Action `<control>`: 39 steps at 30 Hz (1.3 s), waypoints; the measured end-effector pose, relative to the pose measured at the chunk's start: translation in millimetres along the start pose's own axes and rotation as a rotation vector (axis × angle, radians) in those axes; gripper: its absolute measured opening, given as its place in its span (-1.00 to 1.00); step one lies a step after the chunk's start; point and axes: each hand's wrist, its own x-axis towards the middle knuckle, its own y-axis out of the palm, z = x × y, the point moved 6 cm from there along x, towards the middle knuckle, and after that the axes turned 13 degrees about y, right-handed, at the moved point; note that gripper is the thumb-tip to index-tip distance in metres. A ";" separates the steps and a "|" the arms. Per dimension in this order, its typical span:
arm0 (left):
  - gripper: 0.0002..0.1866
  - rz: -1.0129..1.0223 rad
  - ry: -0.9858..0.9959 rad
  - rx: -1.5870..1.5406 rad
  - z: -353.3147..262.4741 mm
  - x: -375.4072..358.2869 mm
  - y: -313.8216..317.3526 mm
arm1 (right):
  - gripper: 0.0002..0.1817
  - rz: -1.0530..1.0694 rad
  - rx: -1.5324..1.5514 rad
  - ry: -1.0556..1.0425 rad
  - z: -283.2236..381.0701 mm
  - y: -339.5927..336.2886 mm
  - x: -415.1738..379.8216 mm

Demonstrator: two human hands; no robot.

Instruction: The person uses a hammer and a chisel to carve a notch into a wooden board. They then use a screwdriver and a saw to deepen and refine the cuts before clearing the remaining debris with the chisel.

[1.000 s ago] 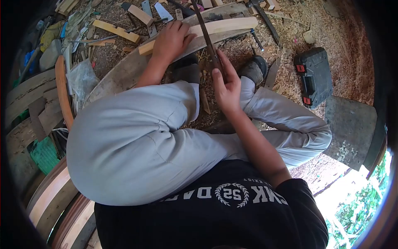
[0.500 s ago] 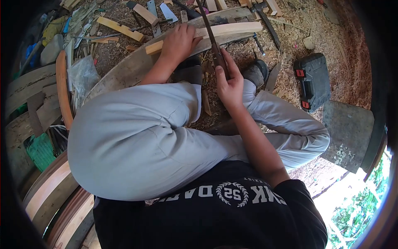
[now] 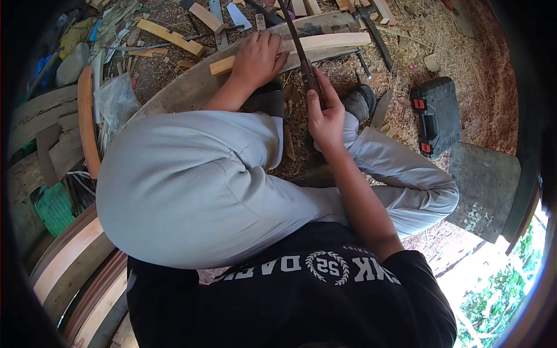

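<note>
My left hand (image 3: 257,60) is closed over a pale, slightly curved wooden strip (image 3: 333,41), pressing it on a broad weathered board (image 3: 174,93). The strip's squared end (image 3: 221,66) sticks out to the left of my wrist. In my right hand (image 3: 326,116) is a long tool with a narrow dark blade (image 3: 295,37) and a brown handle (image 3: 309,78). My thumb and forefinger lie along that handle. The blade, seen nearly edge-on, crosses over the strip just right of my left fingers and runs out of view at the top.
A black tool case (image 3: 436,116) stands at the right on sawdust-covered ground. A hammer (image 3: 377,40) lies beyond the strip's right end. A notched wood piece (image 3: 169,37) and scraps lie at the upper left. Beside my left leg are a curved reddish strip (image 3: 87,122) and clear plastic (image 3: 116,100).
The strip and my left hand have shifted slightly to the right. My right hand and the long-bladed tool are nearly where they were. The whole view has moved a little.
</note>
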 end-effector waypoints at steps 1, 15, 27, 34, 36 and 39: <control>-0.65 -0.004 0.006 -0.005 0.2 -0.8 0.3 | -0.48 0.002 0.019 0.039 -0.6 0.2 -0.4; -0.64 -0.031 0.022 0.066 -0.8 -0.1 2.0 | -0.48 -0.009 0.021 0.100 -4.6 -1.9 -3.5; -0.66 0.021 0.014 0.048 -1.2 0.1 2.6 | -0.47 0.024 0.006 0.123 -0.9 -1.2 -7.2; -0.64 -0.021 0.015 0.060 -1.9 1.7 -2.1 | -0.47 0.011 0.023 0.063 4.1 -2.2 -8.5; -0.64 -0.003 0.009 0.064 -2.3 1.4 0.6 | -0.47 0.004 0.004 0.045 6.1 -4.2 -9.2; -0.66 0.020 0.003 0.070 0.5 0.1 4.9 | -0.47 0.040 0.033 0.132 1.5 -2.7 -8.8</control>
